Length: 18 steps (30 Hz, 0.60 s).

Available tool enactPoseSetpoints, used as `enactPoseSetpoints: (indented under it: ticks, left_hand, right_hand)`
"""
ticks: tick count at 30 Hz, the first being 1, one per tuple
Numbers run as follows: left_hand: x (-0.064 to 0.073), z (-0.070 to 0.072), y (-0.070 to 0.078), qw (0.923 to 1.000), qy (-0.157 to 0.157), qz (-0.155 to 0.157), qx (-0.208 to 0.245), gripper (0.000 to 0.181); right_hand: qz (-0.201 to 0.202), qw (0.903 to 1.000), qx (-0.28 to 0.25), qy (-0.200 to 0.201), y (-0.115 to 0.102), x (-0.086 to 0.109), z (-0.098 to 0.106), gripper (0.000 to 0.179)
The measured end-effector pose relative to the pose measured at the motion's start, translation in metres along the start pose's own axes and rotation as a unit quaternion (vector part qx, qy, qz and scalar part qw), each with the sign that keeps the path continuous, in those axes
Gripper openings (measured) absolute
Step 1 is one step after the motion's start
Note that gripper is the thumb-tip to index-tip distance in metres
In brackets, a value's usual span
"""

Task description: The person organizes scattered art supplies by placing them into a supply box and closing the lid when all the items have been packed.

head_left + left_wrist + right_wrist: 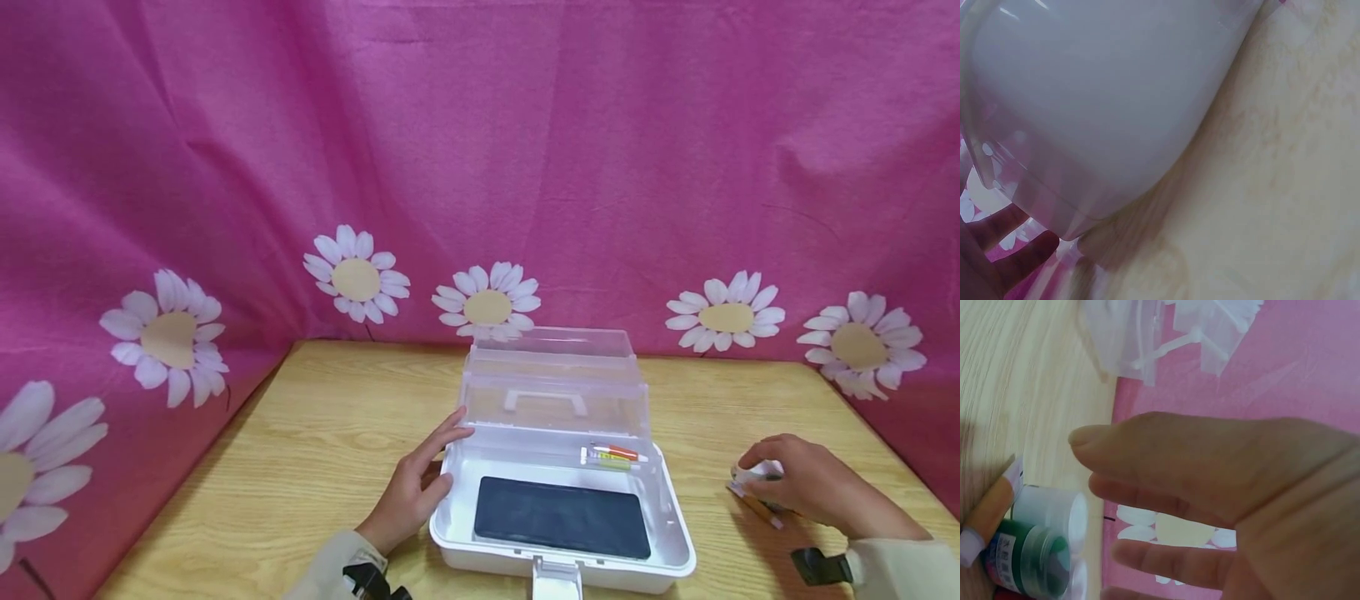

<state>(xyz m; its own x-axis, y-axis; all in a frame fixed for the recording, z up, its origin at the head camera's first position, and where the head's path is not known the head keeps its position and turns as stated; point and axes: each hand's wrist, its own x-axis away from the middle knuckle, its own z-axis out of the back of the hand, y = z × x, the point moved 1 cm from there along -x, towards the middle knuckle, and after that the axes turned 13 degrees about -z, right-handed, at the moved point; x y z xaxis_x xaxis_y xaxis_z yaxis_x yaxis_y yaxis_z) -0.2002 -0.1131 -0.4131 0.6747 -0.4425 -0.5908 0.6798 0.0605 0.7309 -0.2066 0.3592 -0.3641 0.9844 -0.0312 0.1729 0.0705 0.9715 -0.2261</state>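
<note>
A white storage box (681, 525) stands on the table with its clear lid (555, 400) raised at the back. My left hand (412, 487) rests on the box's left side, fingers spread against the wall and rim. Inside lies a flat dark rectangular slab (562, 517), with small orange and yellow-green tubes (618, 456) behind it. To the right, my right hand (813, 483) hovers over small jars, fingers loosely bent and holding nothing. In the right wrist view, a green paint jar (1032, 559), a whitish jar (1054, 512) and an orange tube (991, 509) lie close together.
The wooden table (337, 417) is bordered by a pink cloth (480, 167) with daisies at the back and sides. A white latch (557, 579) hangs at the box's front. Something red shows at the lower edge of the right wrist view.
</note>
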Motion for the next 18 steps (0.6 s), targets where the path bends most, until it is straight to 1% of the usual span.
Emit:
enactPoseSetpoints:
  ticks: [6, 7, 12, 18]
  left_hand:
    - [-0.0004, -0.0007, -0.0006, 1.0000, 0.000, -0.002, -0.001, 0.058]
    - [-0.0004, -0.0007, -0.0007, 1.0000, 0.000, -0.002, -0.001, 0.058]
    - [-0.0004, -0.0002, -0.0008, 1.0000, -0.002, 0.005, -0.004, 0.058]
    - [-0.0005, -0.0001, 0.0002, 0.9998, -0.004, 0.018, -0.005, 0.059]
  right_hand:
    - [-0.030, 0.9988, -0.002, -0.039, 0.0068, -0.0020, -0.0034, 0.033]
    - [-0.029, 0.9987, -0.001, -0.042, 0.0080, -0.0022, -0.0040, 0.033]
    - [-0.021, 0.9990, 0.001, -0.040, 0.0097, -0.0029, -0.0059, 0.031]
    - [-0.027, 0.9986, -0.002, -0.046, 0.0074, -0.0026, -0.0067, 0.026]
